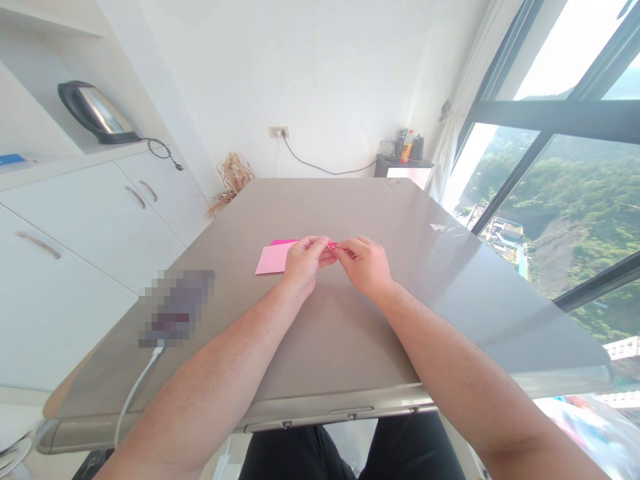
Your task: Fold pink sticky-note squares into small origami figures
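Trousers (295, 457), black, show lowest in our view, below the near edge of the grey-brown counter (340, 353), and our two bare forearms reach forward over its top. To our left a white cable (134, 387) runs up over that edge to a dark thing (177, 307) lying flat on the counter, pixelated so that we cannot tell what it is. Farther in, near the middle of the counter, our hands come close together: the left hand (307, 263) and the right hand (367, 261) both pinch a small deep-pink piece (332, 246) between thumbs and fingers, and our fingers hide most of it, so we cannot make out its full shape. Just to the left of the left hand, partly covered by it, a light pink sheet (271, 261) lies on the counter, with a strip of magenta sheet (285, 242) showing past its far edge. Beyond, on our left, a kettle (103, 112) stands on white cabinets (90, 220), and dried stalks (234, 175) rise past the counter's far left corner. Past the far right corner we see an orange bottle (407, 147) on a low cabinet (404, 171), then the white wall (325, 67), and, through the window to our right, green trees (575, 180).
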Tool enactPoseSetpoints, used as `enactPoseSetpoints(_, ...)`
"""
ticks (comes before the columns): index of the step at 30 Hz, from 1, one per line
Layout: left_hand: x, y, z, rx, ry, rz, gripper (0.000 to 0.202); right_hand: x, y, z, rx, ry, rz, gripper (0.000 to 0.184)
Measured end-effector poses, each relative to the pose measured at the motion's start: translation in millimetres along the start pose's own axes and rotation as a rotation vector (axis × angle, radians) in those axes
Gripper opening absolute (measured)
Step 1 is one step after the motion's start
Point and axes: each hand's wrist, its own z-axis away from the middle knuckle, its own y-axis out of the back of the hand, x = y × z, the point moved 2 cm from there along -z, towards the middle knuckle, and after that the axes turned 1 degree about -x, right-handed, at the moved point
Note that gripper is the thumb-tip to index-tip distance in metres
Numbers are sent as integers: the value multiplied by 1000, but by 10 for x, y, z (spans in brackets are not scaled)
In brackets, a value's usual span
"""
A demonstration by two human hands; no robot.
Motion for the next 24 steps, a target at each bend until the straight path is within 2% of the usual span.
enactPoseSetpoints(6,8,13,5,-45,4,-27,21,43,-13,-17,-21,-65,-207,3)
enactPoseSetpoints(11,-32,33,-12,-85,33,-27,22,-2,51,-39,-38,-214,-312,15)
enactPoseSetpoints(15,-34,46,-19,-144,-22,-39,24,-3,88,-64,-10,-309,-428,23)
enactPoseSetpoints(20,9,56,-14,-302,-169,-212,34,65,81,-79,-10,-284,-525,21)
enactPoseSetpoints(24,-2,77,-28,-284,-228,-310,30,51,82,-58,-59,-243,-439,23)
